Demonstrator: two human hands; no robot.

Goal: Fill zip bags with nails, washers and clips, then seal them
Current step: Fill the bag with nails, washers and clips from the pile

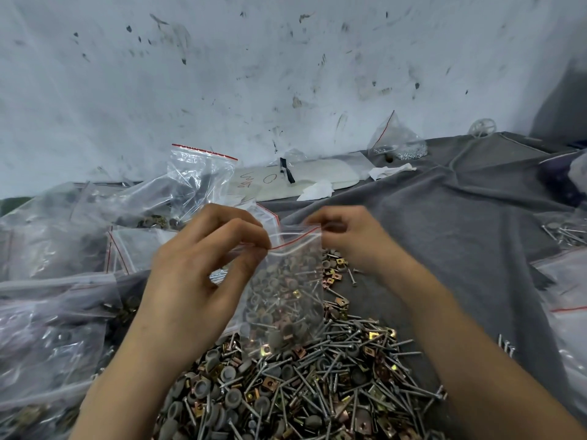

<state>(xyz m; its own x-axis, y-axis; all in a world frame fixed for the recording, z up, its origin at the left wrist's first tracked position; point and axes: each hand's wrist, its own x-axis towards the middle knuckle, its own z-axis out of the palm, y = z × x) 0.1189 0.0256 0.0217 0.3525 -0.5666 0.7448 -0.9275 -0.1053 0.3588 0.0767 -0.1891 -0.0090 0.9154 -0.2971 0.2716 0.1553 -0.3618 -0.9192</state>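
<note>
I hold the bag [286,293] by its top edge over the pile [301,385] of loose hardware, so that anything spilled drops back into stock. I cannot tell whether the bag's bottom touches the pile. The left hand [203,268] pinches the left end of the strip [295,241] between thumb and fingertips. The right hand [352,239] pinches the right end, fingers curled. Gripping both ends keeps the mouth taut and level, which I judge to be the set-up for pressing the seal shut. Whether the strip is already closed along its length I cannot tell. The bag is thin clear film, creased and glossy, with a red line along the mouth. It hangs well filled with slim steel nails, round grey domed washers and small square brass-coloured clips with a centre hole. The pile holds the same three parts, spread on a soft grey cloth [444,223], which likely stops them rolling. To my left lies a heap of filled bags [54,312], within reach but beside the working area.
</note>
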